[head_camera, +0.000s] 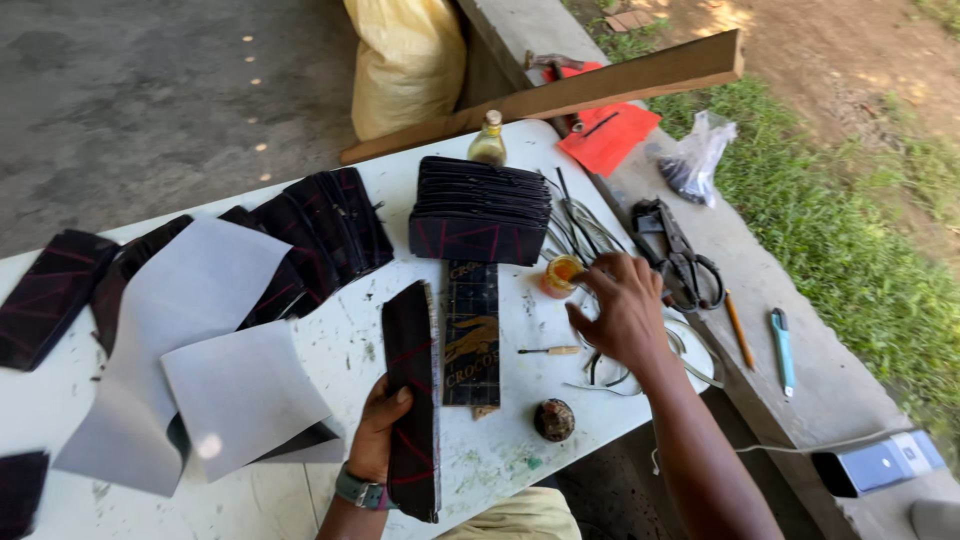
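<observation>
My left hand (377, 430) grips a long dark folded piece with red lines (412, 400), held upright on its edge over the white table (340, 350). My right hand (622, 310) reaches to the right side of the table, fingers spread over a tangle of thin pale strips (600, 368), holding nothing I can make out. A small orange jar (561, 275) stands just left of that hand. A dark printed strip (471, 335) lies flat between my hands. A thin wooden-handled tool (548, 351) lies beside it.
A stack of dark pieces (480, 210) and a fanned row of them (320, 235) lie at the back, with white sheets (190, 300) at left. A small bottle (488, 140), black shears (680, 255), a round dark object (553, 420), a pencil (739, 330), a blue pen (782, 350), a wooden plank (560, 95).
</observation>
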